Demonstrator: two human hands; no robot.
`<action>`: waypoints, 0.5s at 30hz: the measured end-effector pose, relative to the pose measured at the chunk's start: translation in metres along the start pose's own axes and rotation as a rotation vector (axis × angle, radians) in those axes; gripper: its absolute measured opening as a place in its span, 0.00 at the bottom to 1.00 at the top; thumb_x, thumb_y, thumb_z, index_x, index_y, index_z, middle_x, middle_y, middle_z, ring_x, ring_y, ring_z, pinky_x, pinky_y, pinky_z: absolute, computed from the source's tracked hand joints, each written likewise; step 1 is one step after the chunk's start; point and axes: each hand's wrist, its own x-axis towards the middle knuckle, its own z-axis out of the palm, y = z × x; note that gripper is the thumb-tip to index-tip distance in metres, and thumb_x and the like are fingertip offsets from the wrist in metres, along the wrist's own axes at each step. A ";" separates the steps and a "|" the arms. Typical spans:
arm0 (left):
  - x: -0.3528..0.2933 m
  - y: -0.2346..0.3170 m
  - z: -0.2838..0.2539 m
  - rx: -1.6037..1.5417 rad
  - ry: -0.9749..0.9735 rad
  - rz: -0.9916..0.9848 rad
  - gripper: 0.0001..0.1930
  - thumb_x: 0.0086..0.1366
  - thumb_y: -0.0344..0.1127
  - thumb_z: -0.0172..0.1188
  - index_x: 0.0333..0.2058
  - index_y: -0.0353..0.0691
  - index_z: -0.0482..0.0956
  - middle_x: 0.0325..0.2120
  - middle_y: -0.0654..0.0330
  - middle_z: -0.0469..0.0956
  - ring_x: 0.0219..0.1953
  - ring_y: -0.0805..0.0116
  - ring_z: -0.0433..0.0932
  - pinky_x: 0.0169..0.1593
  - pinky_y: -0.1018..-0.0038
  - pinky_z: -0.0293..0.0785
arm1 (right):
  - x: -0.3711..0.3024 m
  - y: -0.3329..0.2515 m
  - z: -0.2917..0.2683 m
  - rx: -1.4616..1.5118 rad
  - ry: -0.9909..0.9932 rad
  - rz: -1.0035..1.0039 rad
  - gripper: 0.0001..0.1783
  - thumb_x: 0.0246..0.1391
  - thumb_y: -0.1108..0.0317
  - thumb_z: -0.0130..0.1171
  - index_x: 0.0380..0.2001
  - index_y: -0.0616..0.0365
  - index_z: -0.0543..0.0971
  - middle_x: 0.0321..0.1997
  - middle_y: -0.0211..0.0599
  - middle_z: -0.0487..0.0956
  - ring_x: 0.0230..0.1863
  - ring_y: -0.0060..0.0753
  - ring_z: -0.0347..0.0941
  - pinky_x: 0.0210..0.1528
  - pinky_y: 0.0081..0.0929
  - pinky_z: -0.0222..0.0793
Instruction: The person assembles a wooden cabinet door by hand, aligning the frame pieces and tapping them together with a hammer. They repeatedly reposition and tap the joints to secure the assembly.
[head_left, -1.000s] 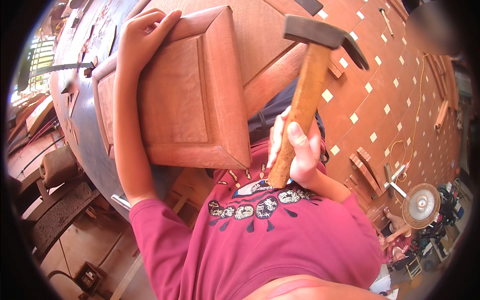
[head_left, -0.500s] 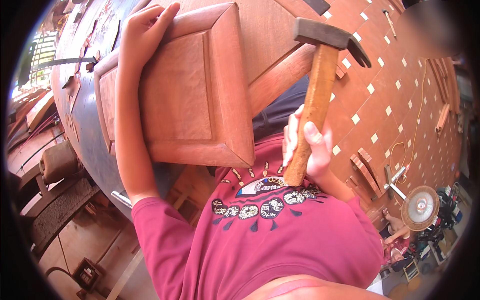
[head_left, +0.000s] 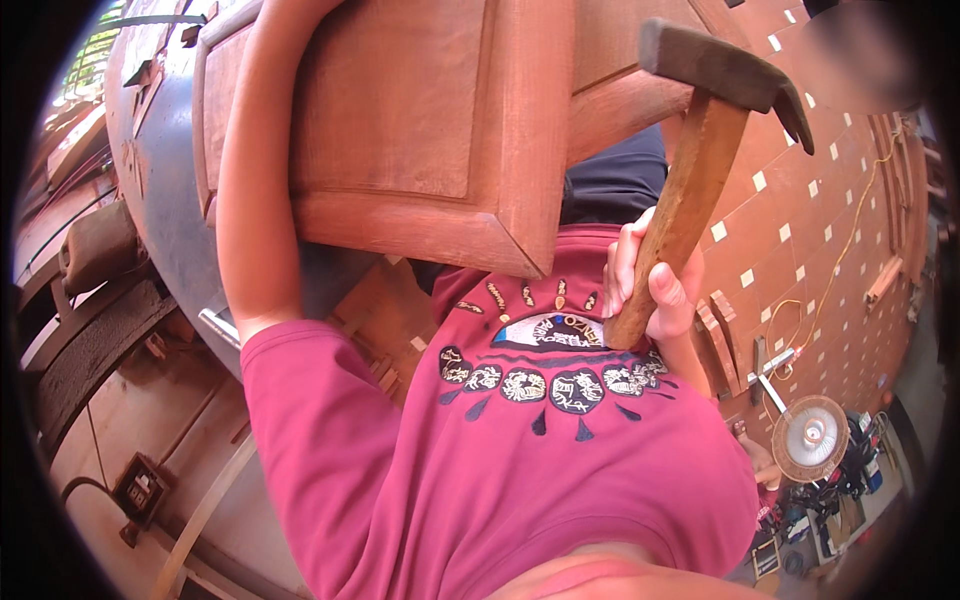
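Dark-steel, wooden-handled claw hammer [head_left: 697,175] is grasped by the right hand [head_left: 672,303]; should it slip, the red-brown framed wooden panel [head_left: 400,110] could be dented; left hand's grip cannot be seen.

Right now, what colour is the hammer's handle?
The handle is brown, seen in the head view.

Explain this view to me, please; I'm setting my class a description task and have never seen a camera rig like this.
There is no robot here: these are a person's bare hands. The view comes from the left of two fisheye cameras worn on the head, looking down, so straight edges bend near the rim. The right hand grips the wooden handle of a claw hammer, head upward. The left forearm crosses a framed wooden panel, which lies over a dark surface; the left hand is mostly cut off above, so its grip cannot be told. Beyond lie a tiled floor and a fan.
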 end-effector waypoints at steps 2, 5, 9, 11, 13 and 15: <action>-0.001 0.000 0.002 0.000 0.000 -0.015 0.22 0.70 0.41 0.61 0.20 0.31 0.74 0.14 0.65 0.65 0.22 0.78 0.63 0.26 0.70 0.60 | 0.001 -0.001 0.000 -0.016 0.046 -0.024 0.25 0.66 0.54 0.58 0.53 0.62 0.65 0.25 0.40 0.70 0.21 0.29 0.70 0.21 0.27 0.73; 0.008 -0.004 0.006 0.016 -0.042 0.040 0.22 0.69 0.43 0.61 0.20 0.31 0.76 0.14 0.62 0.66 0.21 0.77 0.64 0.26 0.69 0.61 | 0.001 0.004 0.016 0.023 0.181 -0.166 0.24 0.68 0.53 0.55 0.54 0.60 0.64 0.24 0.34 0.66 0.18 0.28 0.67 0.18 0.28 0.74; 0.002 0.014 -0.003 0.076 -0.007 0.020 0.22 0.68 0.44 0.61 0.21 0.31 0.78 0.13 0.58 0.68 0.19 0.74 0.65 0.26 0.67 0.62 | 0.000 0.012 0.032 -0.065 0.291 -0.068 0.22 0.66 0.57 0.56 0.53 0.58 0.64 0.24 0.35 0.66 0.18 0.31 0.67 0.19 0.31 0.75; 0.001 0.008 -0.001 0.056 0.013 0.048 0.21 0.68 0.44 0.62 0.22 0.32 0.80 0.13 0.57 0.70 0.19 0.74 0.65 0.25 0.67 0.62 | -0.009 0.016 0.028 -0.185 0.067 0.116 0.20 0.66 0.67 0.55 0.55 0.61 0.61 0.28 0.43 0.74 0.20 0.29 0.71 0.22 0.25 0.74; 0.002 0.000 0.001 0.006 0.020 0.042 0.21 0.68 0.45 0.62 0.22 0.32 0.81 0.13 0.58 0.71 0.18 0.73 0.66 0.25 0.67 0.63 | -0.002 0.012 0.028 -0.248 0.115 0.140 0.21 0.66 0.66 0.55 0.55 0.61 0.62 0.27 0.42 0.74 0.21 0.28 0.72 0.23 0.24 0.75; 0.003 -0.010 0.005 -0.077 0.014 0.004 0.21 0.68 0.46 0.62 0.22 0.33 0.81 0.12 0.59 0.71 0.18 0.74 0.66 0.25 0.67 0.63 | -0.005 0.001 0.017 -0.208 0.149 0.131 0.21 0.65 0.65 0.56 0.55 0.62 0.64 0.28 0.41 0.74 0.21 0.28 0.72 0.23 0.25 0.75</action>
